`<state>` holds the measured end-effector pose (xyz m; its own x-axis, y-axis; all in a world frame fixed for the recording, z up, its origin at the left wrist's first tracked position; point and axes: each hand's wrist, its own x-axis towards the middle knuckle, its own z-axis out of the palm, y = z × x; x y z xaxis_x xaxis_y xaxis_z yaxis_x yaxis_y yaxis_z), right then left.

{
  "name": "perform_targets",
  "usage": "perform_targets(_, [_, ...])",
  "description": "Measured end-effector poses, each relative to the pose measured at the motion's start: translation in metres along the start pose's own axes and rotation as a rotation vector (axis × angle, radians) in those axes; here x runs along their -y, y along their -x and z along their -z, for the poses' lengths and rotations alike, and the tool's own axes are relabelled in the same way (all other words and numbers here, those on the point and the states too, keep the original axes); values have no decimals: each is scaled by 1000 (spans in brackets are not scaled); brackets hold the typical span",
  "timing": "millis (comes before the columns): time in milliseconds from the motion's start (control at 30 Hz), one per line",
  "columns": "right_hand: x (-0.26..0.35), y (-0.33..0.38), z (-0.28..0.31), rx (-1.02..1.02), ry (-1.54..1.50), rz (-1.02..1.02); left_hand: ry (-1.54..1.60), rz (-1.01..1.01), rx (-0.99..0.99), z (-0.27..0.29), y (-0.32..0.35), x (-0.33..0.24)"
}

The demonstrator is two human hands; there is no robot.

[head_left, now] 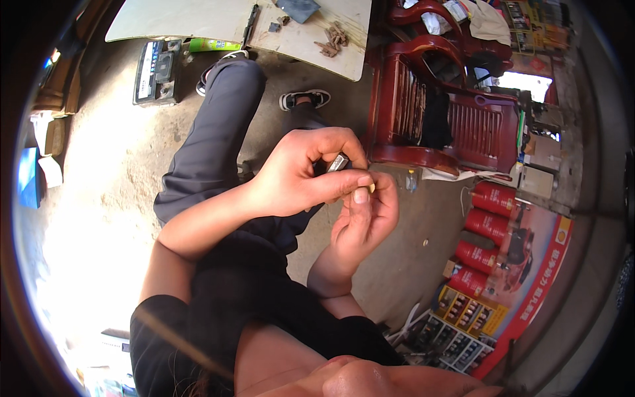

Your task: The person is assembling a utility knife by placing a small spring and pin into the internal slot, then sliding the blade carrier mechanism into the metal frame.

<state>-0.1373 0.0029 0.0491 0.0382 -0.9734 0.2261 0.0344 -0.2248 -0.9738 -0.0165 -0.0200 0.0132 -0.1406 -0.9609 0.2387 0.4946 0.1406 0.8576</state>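
My left hand (304, 173) is closed round a small silver metal piece with flat sides (338, 163); one end of it shows between the curled fingers and the palm. Its thumb reaches across to the fingertips of my right hand (365, 215). There a tiny yellowish bit (371, 188) shows, pinched where the fingertips of both hands meet. My right hand is closed, thumb against fingers, just below and right of the left one. Both hands are held up in front of my body, above my lap. What the yellowish bit is I cannot make out.
A pale table (192, 20) ahead bears brown broken pieces (334, 40) and a black slim tool (250, 25). Below it stand a car battery (157, 73) and a green can (215, 44). Right are a dark red wooden chair (479, 126) and a poster (552, 264).
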Motion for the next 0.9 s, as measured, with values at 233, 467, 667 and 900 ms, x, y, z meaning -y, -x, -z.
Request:
perform_targets(233, [2, 8, -1, 86, 95, -21, 214, -104, -281, -5, -7, 0])
perform_targets(467, [1, 16, -9, 108, 208, -9, 179, -231, -402, -3, -10, -6])
perform_targets(667, [-3, 14, -12, 113, 281, 92, 183, -274, -409, -4, -10, -10])
perform_targets(900, [-6, 15, -14, 90, 279, 97, 172, -288, -432, -2, -8, -11])
